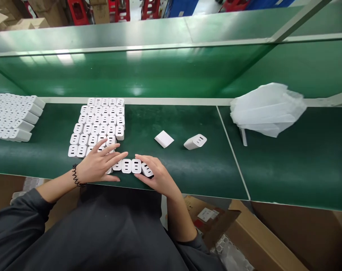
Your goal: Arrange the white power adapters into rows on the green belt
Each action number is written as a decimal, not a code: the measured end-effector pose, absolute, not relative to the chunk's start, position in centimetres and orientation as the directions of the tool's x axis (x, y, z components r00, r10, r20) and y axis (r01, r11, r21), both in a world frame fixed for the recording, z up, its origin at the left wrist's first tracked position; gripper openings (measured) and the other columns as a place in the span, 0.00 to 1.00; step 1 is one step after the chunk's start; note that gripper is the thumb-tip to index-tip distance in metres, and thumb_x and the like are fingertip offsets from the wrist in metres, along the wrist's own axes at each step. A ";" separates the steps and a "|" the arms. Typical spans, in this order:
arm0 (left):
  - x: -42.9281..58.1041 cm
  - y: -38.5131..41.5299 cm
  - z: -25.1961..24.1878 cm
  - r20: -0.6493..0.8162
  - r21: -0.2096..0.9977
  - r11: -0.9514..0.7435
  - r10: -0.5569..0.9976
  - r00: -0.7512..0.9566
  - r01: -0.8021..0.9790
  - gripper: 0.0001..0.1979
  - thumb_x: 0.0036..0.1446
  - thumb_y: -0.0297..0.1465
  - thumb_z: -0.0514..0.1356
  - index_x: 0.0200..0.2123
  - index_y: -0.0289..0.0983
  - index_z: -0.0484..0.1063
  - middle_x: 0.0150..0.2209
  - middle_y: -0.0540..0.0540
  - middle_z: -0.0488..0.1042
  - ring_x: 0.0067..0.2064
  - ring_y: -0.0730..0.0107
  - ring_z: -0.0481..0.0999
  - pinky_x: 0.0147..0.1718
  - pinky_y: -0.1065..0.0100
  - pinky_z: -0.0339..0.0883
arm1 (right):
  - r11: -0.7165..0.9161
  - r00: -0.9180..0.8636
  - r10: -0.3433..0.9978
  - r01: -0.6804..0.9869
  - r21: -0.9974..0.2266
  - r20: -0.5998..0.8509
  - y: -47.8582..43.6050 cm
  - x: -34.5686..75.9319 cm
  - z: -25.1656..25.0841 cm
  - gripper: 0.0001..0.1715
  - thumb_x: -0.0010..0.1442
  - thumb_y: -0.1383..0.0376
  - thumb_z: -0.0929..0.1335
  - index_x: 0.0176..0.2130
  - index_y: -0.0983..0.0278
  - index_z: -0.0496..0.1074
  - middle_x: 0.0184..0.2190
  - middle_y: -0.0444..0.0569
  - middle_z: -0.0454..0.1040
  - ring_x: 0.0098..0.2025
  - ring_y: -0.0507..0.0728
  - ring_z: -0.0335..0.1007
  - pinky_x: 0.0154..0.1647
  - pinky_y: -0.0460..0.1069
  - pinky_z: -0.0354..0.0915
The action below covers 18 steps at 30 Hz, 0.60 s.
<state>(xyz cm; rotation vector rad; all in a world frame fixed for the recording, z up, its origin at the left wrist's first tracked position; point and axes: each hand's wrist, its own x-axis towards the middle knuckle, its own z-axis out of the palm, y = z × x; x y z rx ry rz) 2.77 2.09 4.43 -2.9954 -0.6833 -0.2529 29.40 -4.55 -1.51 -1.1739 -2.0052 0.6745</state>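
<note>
Several white two-port chargers (96,119) stand upright in a tight block on the green bench. In front of its lower right corner runs a short row of chargers (126,166). My left hand (99,163) lies over the block's near corner and the row's left part, fingers spread, hiding some of them. Around the row's right end, my right hand (155,175) has its thumb and fingers on opposite sides, gripping a tilted charger (146,169). To the right, another charger (196,141) lies on its side near a small white card-like piece (164,139).
A larger group of white chargers (12,116) is at the far left. White plastic sheets (268,109) lie at the right against the low green back panel (159,71). Cardboard boxes (261,237) stand below the bench's front edge.
</note>
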 end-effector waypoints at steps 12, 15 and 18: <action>2.1 1.6 3.7 0.284 -0.051 -0.894 0.414 0.865 0.445 0.37 0.60 0.56 0.59 0.63 0.38 0.65 0.56 0.41 0.77 0.60 0.51 0.71 0.64 0.51 0.52 | 0.441 -0.311 0.892 0.434 -0.786 0.328 -5.0 30.0 -1.1 0.38 0.64 0.61 0.71 0.68 0.53 0.56 0.61 0.55 0.68 0.62 0.64 0.67 0.61 0.62 0.70; 0.8 1.3 3.3 0.299 -0.089 -0.850 0.474 0.828 0.519 0.39 0.57 0.59 0.60 0.64 0.42 0.65 0.60 0.41 0.73 0.64 0.46 0.66 0.67 0.48 0.48 | 0.433 -0.302 0.894 0.396 -0.810 0.330 -5.1 30.2 -1.0 0.39 0.64 0.63 0.71 0.68 0.52 0.56 0.61 0.54 0.68 0.63 0.64 0.66 0.62 0.63 0.69; -0.2 1.0 2.9 0.301 -0.128 -0.807 0.522 0.798 0.576 0.42 0.55 0.61 0.59 0.66 0.46 0.63 0.63 0.43 0.71 0.67 0.43 0.61 0.68 0.45 0.45 | 0.426 -0.297 0.896 0.377 -0.822 0.329 -5.1 30.2 -1.1 0.39 0.64 0.63 0.71 0.68 0.52 0.56 0.62 0.55 0.67 0.64 0.64 0.65 0.63 0.64 0.68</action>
